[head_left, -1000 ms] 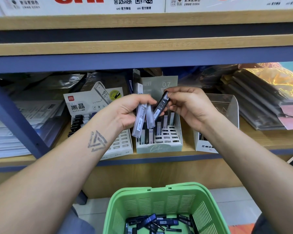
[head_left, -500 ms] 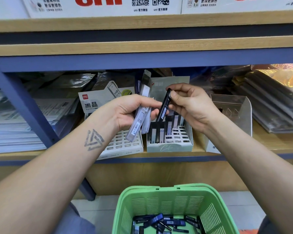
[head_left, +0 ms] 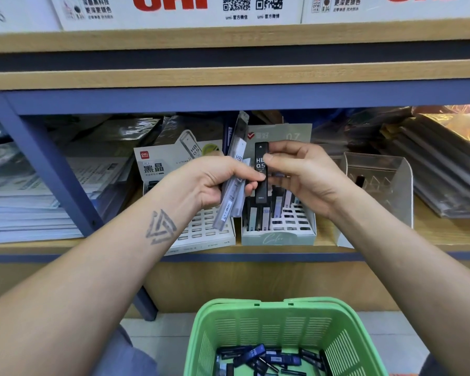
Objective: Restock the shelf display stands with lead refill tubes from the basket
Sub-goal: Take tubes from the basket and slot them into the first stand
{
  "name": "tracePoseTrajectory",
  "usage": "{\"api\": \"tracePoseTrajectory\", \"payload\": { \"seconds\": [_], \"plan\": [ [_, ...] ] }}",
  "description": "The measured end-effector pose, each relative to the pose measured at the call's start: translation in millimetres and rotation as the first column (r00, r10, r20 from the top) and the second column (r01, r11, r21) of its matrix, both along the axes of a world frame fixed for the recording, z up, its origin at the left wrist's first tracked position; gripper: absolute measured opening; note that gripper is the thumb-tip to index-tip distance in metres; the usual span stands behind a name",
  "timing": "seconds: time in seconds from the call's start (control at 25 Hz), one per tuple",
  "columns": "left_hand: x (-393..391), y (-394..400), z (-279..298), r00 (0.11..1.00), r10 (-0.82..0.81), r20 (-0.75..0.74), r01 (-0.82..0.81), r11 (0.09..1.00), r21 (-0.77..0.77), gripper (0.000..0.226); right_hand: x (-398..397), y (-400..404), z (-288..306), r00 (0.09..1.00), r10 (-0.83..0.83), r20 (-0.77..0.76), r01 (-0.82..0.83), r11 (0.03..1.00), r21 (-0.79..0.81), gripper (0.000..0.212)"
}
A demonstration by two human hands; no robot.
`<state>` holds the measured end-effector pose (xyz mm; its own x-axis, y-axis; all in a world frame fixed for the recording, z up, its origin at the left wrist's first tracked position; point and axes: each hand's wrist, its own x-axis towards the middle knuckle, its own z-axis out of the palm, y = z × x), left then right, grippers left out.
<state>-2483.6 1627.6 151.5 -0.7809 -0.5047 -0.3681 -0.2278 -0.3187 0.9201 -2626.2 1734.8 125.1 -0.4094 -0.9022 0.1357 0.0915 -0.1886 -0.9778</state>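
Both hands are raised at the centre of the frame: a flat black tube [head_left: 261,173] printed "HB 0.5" is pinched upright between thumb and fingers of the right hand [head_left: 304,175], while a small bunch of translucent grey tubes [head_left: 232,172], at least two, is gripped slantwise in the curled left hand [head_left: 215,183]. Just behind and below them, two white card display stands with slotted grids are seen on the wooden shelf [head_left: 432,232]: the left stand [head_left: 198,232] is mostly bare slots, the pale green stand [head_left: 280,234] is partly filled with upright tubes. A clear plastic holder [head_left: 380,183] is set at centre right. At the bottom centre, a green slatted plastic basket [head_left: 285,329] is shown with dark tubes [head_left: 266,359] heaped loose inside, too jumbled to be counted. Wrapped paper stacks are piled at both shelf ends under a blue metal frame [head_left: 228,97].
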Motion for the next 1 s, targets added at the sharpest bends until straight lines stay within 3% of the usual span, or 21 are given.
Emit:
{"api": "tracePoseTrajectory", "payload": {
  "seconds": [0.28, 0.44, 0.6, 0.84, 1.0],
  "plan": [
    [0.7, -2.8, 0.3, 1.0, 0.026, -0.015, -0.025, 0.999, 0.03, 0.013, -2.6, 1.5, -0.3, 0.996, -0.02, -0.086, 0.021, 1.0, 0.007, 0.021],
    [12.0, -16.6, 4.5, 0.993, 0.118, -0.032, -0.114, 0.988, 0.104, 0.006, 4.5, 0.6, -0.8, 0.959, -0.019, -0.283, 0.024, 1.0, 0.014, 0.036],
    [40.3, -40.2, 7.9, 0.955, 0.284, -0.089, -0.269, 0.951, 0.15, 0.009, 30.4, -25.2, -0.8, 0.847, -0.138, -0.514, 0.139, 0.99, -0.037, 0.03],
    [93.6, -73.5, 5.2, 0.888, 0.451, -0.094, -0.432, 0.886, 0.17, 0.017, 75.0, -84.5, -32.4, 0.552, -0.219, -0.804, 0.257, 0.963, -0.086, 0.02],
    [112.6, -84.0, 0.1, 0.871, 0.482, -0.089, -0.466, 0.871, 0.158, 0.021, 91.5, -107.3, -48.5, 0.505, -0.182, -0.844, 0.266, 0.963, -0.048, 0.018]
  ]
}}
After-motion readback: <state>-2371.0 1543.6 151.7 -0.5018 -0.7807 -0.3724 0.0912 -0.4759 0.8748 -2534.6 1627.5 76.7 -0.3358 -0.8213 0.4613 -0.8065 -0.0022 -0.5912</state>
